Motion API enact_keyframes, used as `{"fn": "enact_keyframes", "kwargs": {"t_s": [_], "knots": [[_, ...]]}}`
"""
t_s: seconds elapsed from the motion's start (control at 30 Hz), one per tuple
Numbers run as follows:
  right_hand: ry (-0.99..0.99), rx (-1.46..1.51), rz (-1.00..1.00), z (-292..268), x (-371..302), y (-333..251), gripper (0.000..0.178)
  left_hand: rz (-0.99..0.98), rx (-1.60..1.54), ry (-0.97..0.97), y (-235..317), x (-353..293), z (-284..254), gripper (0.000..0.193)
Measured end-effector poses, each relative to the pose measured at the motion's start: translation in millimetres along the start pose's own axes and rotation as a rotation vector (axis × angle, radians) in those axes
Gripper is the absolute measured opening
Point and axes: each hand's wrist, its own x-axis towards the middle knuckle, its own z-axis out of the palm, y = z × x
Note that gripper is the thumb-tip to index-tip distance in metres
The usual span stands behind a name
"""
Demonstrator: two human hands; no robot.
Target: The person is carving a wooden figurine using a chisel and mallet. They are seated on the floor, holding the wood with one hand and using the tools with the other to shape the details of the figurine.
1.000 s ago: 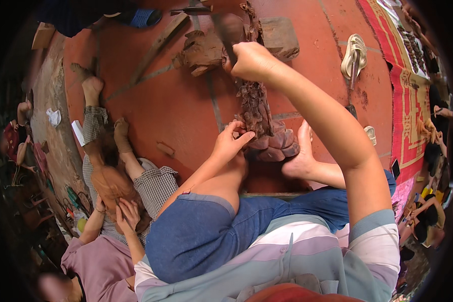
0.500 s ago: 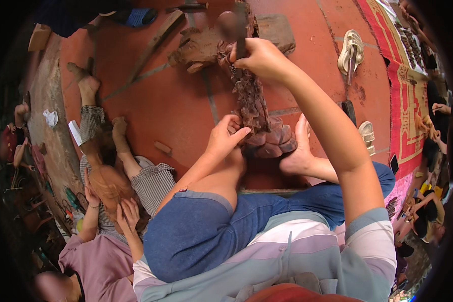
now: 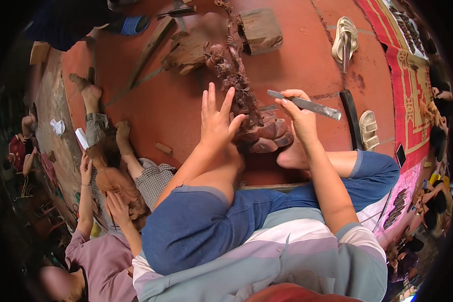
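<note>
A tall, dark brown wood carving (image 3: 244,103) leans away from me, its rounded, lobed base (image 3: 267,133) down between my feet. Its far end is at wooden blocks. My left hand (image 3: 217,117) is raised beside the carving's left side, fingers spread and holding nothing. In my right hand (image 3: 302,117), to the right of the carving, is a flat grey metal chisel (image 3: 317,106), pinched between thumb and fingers and lying nearly level, clear of the wood.
A wooden block (image 3: 260,32) and a rough piece of wood (image 3: 186,53) lie on the red tiles. Sandals (image 3: 368,128), a long dark tool (image 3: 351,118) and a red mat (image 3: 405,90) are at right. To my left, a person holds a brown carving (image 3: 117,183).
My right hand has come back from the carving's far part toward me and right, chisel now level. My left hand has lifted and opened. The carving's upper part has shifted left.
</note>
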Motion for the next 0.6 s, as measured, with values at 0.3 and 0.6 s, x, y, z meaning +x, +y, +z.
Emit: {"fn": "enact_keyframes", "kwargs": {"t_s": [0.3,0.6], "knots": [[-0.205,-0.601,-0.748,45.1,11.7,30.1,0.018,-0.12,-0.24,0.146,14.5,-13.1,-23.5,0.029],[-0.216,-0.705,-0.833,41.8,15.4,37.4,0.017,0.101,-0.247,0.249,28.1,8.0,-5.7,0.038]]}}
